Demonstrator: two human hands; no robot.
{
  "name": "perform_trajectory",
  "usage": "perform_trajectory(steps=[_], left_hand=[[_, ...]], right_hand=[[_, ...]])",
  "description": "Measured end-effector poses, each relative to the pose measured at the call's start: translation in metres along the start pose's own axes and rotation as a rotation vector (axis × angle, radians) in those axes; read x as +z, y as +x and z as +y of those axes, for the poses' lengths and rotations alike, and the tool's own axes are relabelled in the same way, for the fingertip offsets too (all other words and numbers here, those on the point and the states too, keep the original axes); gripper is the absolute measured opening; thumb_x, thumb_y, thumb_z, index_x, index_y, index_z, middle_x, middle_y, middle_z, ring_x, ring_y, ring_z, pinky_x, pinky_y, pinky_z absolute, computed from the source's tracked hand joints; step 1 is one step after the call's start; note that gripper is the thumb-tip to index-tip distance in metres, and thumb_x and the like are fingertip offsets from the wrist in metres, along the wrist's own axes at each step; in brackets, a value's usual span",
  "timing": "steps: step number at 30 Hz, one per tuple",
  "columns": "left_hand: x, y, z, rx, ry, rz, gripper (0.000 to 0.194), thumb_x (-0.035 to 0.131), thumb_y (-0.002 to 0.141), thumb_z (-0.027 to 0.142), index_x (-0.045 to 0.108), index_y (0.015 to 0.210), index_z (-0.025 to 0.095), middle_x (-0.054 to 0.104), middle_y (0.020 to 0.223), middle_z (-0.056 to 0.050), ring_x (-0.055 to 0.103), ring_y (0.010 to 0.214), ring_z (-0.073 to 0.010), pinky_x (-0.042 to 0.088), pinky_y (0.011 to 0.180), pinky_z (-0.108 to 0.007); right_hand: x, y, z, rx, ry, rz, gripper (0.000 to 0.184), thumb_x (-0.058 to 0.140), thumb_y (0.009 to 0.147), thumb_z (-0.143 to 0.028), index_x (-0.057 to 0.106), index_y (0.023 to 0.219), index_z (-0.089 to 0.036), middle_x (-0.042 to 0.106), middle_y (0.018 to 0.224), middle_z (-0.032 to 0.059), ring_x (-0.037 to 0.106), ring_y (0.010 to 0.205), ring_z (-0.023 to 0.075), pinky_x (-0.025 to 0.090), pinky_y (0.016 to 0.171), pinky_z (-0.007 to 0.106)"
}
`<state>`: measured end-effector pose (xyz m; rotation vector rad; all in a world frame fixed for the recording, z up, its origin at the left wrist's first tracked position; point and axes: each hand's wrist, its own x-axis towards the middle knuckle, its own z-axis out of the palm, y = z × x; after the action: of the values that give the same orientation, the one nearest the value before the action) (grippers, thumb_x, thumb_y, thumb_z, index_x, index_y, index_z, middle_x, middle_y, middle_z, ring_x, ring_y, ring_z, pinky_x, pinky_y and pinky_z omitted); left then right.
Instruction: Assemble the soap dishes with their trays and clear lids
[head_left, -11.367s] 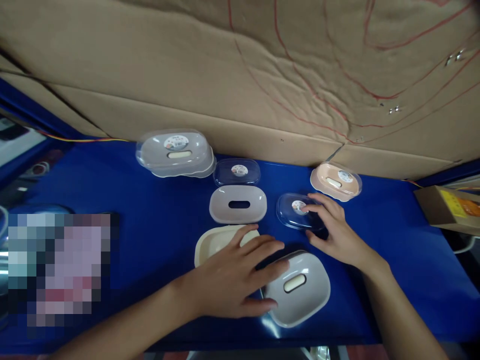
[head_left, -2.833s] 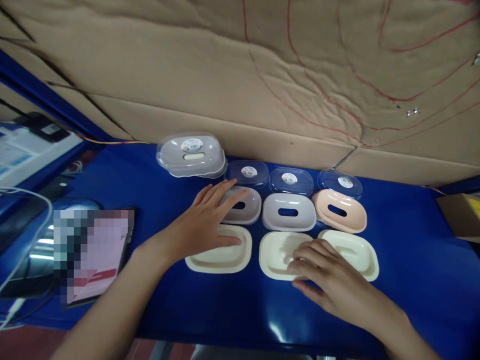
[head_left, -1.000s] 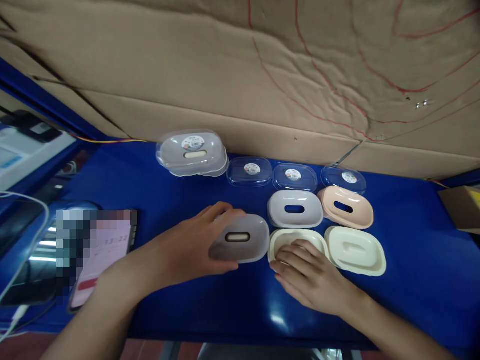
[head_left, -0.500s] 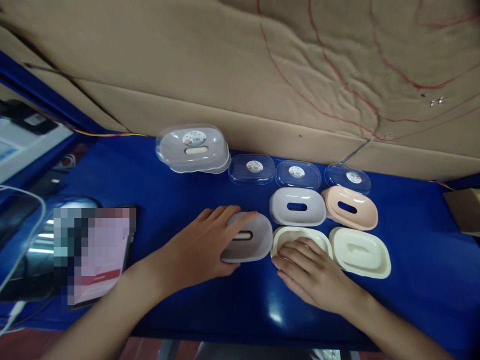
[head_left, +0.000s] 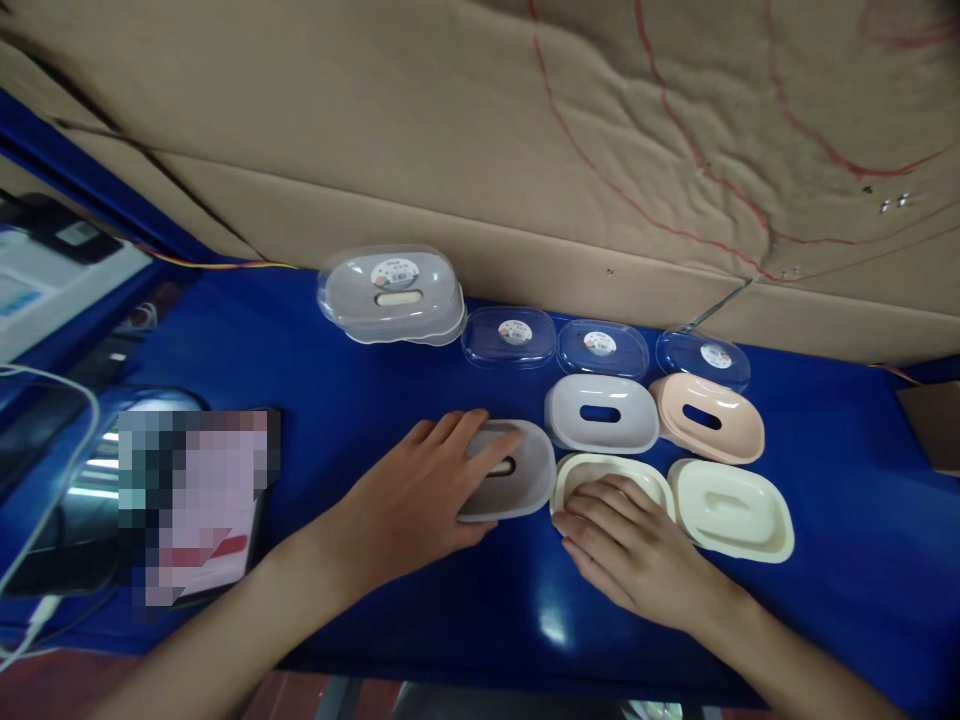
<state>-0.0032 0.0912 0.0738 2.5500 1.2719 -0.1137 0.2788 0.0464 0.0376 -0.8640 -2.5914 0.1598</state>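
Note:
My left hand [head_left: 431, 485] is closed around the left end of a grey soap dish [head_left: 534, 470]. Its thumb is at the near side and a finger reaches over the inside, where a pale piece shows through the slot. My right hand [head_left: 626, 535] lies over a cream soap dish base [head_left: 577, 470] just right of it, fingers together and bent over the near left rim; the thumb is hidden. Beside that hand sits another cream base [head_left: 739, 510] with a raised middle. Behind are a light grey slotted tray [head_left: 600, 435] and a peach slotted tray [head_left: 739, 435].
Three clear lids with round labels, left [head_left: 487, 345], middle [head_left: 626, 350] and right [head_left: 686, 350], line the back. A stack of lidded soap dishes [head_left: 390, 320] stands by the cardboard wall [head_left: 337, 120]. At left lie a blurred-out phone-like device [head_left: 217, 500] and a white cable [head_left: 90, 430].
The camera view has shifted slightly, so everything appears a little further right. Both hands stay on the same pieces, with hardly any movement.

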Motion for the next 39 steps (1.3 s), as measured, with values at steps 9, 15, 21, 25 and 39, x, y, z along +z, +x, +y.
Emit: perform_trajectory(steps=[9,15,21,25,39], left_hand=[[0.011,0.004,-0.008,-0.002,-0.112,-0.03,0.09,0.086,0.079,0.029,0.046,0.159,0.034,0.049,0.164,-0.018,0.053,0.147,-0.0431,0.047,0.115,-0.063],[0.011,0.006,-0.014,-0.024,-0.189,-0.022,0.091,0.087,0.081,0.034,0.043,0.161,0.04,0.047,0.166,-0.014,0.05,0.149,-0.0428,0.042,0.118,-0.067],[0.014,0.007,-0.015,0.068,-0.13,0.075,0.087,0.084,0.083,0.027,0.045,0.16,0.035,0.048,0.162,-0.015,0.053,0.144,-0.0405,0.046,0.116,-0.062],[0.019,0.006,-0.016,0.149,-0.098,0.128,0.097,0.082,0.08,0.018,0.039,0.165,0.03,0.035,0.172,-0.019,0.043,0.152,-0.0441,0.045,0.117,-0.064],[0.017,0.014,-0.02,0.202,-0.086,0.211,0.074,0.076,0.091,0.037,0.049,0.159,0.022,0.038,0.171,-0.022,0.042,0.154,-0.0423,0.044,0.119,-0.062]], right_hand=[[0.001,-0.002,-0.002,0.071,0.109,0.006,0.02,0.064,0.102,-0.016,0.071,0.12,-0.016,0.08,0.106,0.0069,0.072,0.105,0.0229,0.053,0.101,0.042],[0.0,-0.001,-0.001,0.085,0.152,0.03,0.018,0.061,0.104,-0.016,0.071,0.119,-0.016,0.079,0.105,0.0056,0.072,0.103,0.0223,0.052,0.1,0.041],[0.003,-0.005,-0.003,0.072,0.117,0.07,0.015,0.062,0.104,-0.015,0.071,0.115,-0.015,0.079,0.105,0.0064,0.072,0.104,0.0232,0.05,0.102,0.042],[0.003,-0.005,-0.005,0.143,0.234,0.113,0.016,0.06,0.102,-0.011,0.071,0.112,-0.017,0.079,0.1,0.0046,0.072,0.095,0.0207,0.051,0.097,0.04],[-0.007,-0.007,0.001,0.187,0.297,0.21,0.016,0.063,0.098,-0.007,0.072,0.109,-0.014,0.079,0.092,0.0058,0.072,0.087,0.0194,0.051,0.088,0.038]])
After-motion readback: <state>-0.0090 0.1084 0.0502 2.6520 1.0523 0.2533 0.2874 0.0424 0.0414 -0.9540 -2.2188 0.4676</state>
